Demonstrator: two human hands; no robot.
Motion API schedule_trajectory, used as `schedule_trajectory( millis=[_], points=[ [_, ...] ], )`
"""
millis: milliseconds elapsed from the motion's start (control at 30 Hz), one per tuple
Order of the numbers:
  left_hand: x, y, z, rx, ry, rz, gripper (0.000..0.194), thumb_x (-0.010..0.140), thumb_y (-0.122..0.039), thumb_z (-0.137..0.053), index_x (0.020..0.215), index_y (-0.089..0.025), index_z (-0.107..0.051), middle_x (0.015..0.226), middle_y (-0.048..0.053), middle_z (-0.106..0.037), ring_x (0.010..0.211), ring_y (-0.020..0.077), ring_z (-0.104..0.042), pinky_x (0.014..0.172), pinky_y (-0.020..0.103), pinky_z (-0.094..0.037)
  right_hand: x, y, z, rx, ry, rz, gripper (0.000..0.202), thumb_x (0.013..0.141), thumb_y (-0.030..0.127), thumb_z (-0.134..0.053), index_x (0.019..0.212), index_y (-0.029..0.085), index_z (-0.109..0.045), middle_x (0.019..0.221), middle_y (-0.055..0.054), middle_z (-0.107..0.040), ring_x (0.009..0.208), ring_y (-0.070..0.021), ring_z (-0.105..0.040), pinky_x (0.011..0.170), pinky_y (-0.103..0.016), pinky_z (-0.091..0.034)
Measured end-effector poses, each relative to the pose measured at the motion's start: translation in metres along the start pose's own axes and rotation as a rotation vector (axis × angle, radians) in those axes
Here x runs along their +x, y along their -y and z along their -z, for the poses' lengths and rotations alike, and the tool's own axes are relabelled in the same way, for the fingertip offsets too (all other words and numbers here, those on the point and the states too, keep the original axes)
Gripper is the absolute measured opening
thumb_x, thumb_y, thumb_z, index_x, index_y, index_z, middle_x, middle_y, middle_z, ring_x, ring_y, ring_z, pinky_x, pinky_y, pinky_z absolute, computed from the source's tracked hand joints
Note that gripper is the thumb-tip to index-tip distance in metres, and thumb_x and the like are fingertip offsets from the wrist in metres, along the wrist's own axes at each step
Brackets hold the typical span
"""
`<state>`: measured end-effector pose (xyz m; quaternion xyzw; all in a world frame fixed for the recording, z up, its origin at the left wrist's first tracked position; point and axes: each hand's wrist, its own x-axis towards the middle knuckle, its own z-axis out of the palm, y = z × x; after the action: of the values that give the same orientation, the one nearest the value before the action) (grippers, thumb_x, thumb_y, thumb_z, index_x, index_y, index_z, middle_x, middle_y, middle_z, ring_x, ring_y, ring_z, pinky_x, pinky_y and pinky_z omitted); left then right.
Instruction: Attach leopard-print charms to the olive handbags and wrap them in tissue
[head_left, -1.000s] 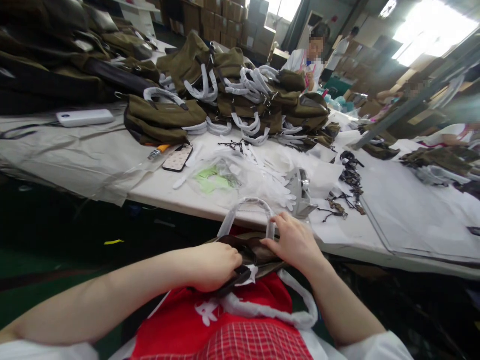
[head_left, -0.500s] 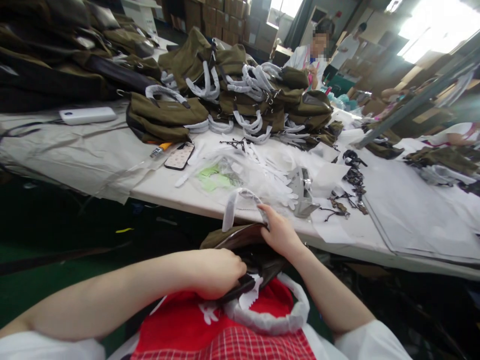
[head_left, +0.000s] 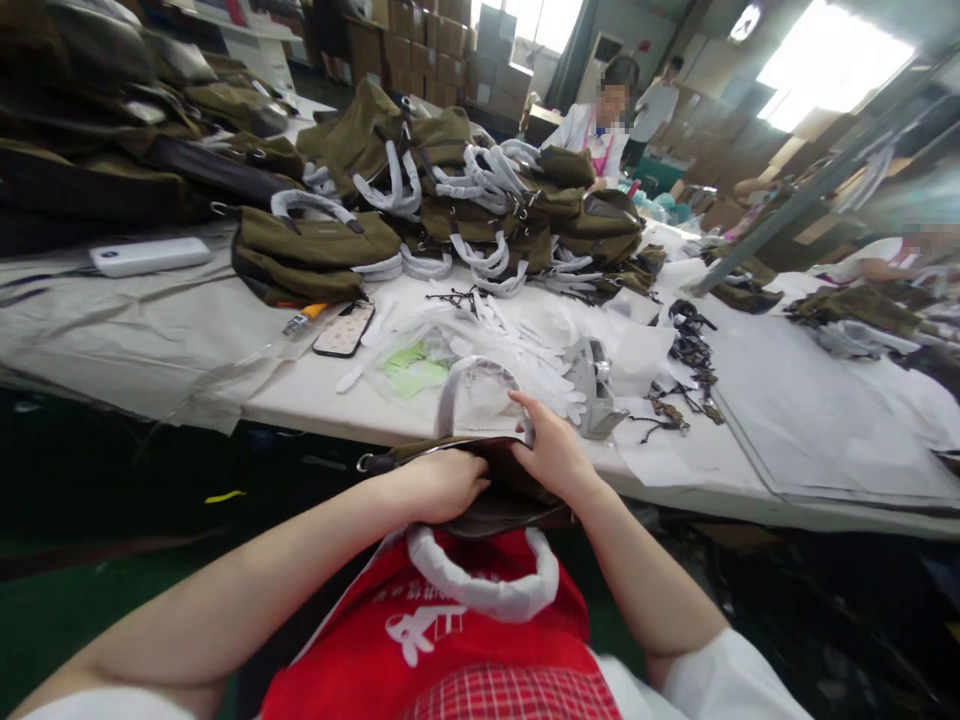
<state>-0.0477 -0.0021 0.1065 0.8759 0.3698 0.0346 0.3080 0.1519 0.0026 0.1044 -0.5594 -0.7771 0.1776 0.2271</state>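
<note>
An olive handbag [head_left: 517,510] is held unzipped in front of my red apron, at the table's front edge. Its two handles are wrapped in white paper: the far handle [head_left: 448,400] stands up, while the near handle [head_left: 487,590] hangs over the apron. My left hand [head_left: 448,485] reaches into the bag's mouth with curled fingers; whatever they hold is hidden. At the right end of the opening, my right hand [head_left: 553,450] grips the bag's rim, its index finger reaching up by the base of the far handle.
A white table [head_left: 300,400] carries a pile of similar bags [head_left: 450,215], a phone [head_left: 345,330], an orange-handled cutter [head_left: 306,318], a grey tape dispenser [head_left: 592,390], white paper strips and dark cords [head_left: 691,345]. Another person [head_left: 592,130] stands behind the pile. A slanted metal pole [head_left: 780,215] rises at right.
My left hand has moved up and into the bag's mouth. The white strip beside it is out of sight. The bag's opening shows wider, and the near handle now hangs lower left.
</note>
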Motion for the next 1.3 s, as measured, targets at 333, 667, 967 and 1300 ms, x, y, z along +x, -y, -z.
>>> schedule_trajectory(
  millis=[333, 667, 967, 1300],
  points=[
    [-0.045, 0.027, 0.011, 0.056, -0.161, -0.201, 0.059, 0.067, -0.004, -0.052, 0.121, -0.026, -0.060, 0.131, 0.003, -0.062, 0.126, 0.0230, -0.051, 0.116, 0.043, -0.029, 0.019, -0.049, 0.003, 0.036, -0.073, -0.156, 0.079, 0.069, 0.022, -0.075, 0.141, 0.028, -0.044, 0.118, -0.004, -0.065, 0.111, -0.0253, -0.060, 0.100, -0.043, -0.045],
    [-0.016, 0.035, 0.010, 0.084, -0.337, 0.021, 0.023, 0.090, -0.028, -0.045, 0.082, -0.020, -0.065, 0.084, 0.005, -0.072, 0.085, 0.0232, -0.066, 0.090, 0.039, -0.046, 0.018, -0.068, 0.029, 0.235, -0.191, -0.285, 0.054, 0.085, 0.039, -0.061, 0.134, 0.019, -0.053, 0.112, -0.009, -0.066, 0.085, -0.0175, -0.065, 0.076, -0.031, -0.053],
    [0.000, 0.069, -0.001, 0.165, -0.482, 0.221, 0.032, 0.085, -0.039, -0.052, 0.105, -0.016, -0.062, 0.102, 0.013, -0.071, 0.101, 0.0299, -0.065, 0.101, 0.046, -0.041, -0.039, -0.099, 0.031, 0.173, -0.213, -0.357, 0.032, 0.089, 0.041, -0.053, 0.098, 0.017, -0.071, 0.099, -0.009, -0.072, 0.091, -0.0222, -0.066, 0.081, -0.034, -0.052],
    [0.010, 0.084, -0.057, 0.268, -0.841, 0.307, 0.069, 0.088, -0.040, -0.046, 0.148, -0.015, -0.023, 0.140, 0.025, -0.048, 0.126, 0.0435, -0.049, 0.110, 0.065, -0.024, -0.092, -0.138, 0.033, 0.105, -0.253, -0.508, 0.020, 0.084, 0.031, -0.059, 0.088, 0.018, -0.073, 0.083, -0.005, -0.074, 0.077, -0.0204, -0.068, 0.073, -0.031, -0.053]
  ],
)
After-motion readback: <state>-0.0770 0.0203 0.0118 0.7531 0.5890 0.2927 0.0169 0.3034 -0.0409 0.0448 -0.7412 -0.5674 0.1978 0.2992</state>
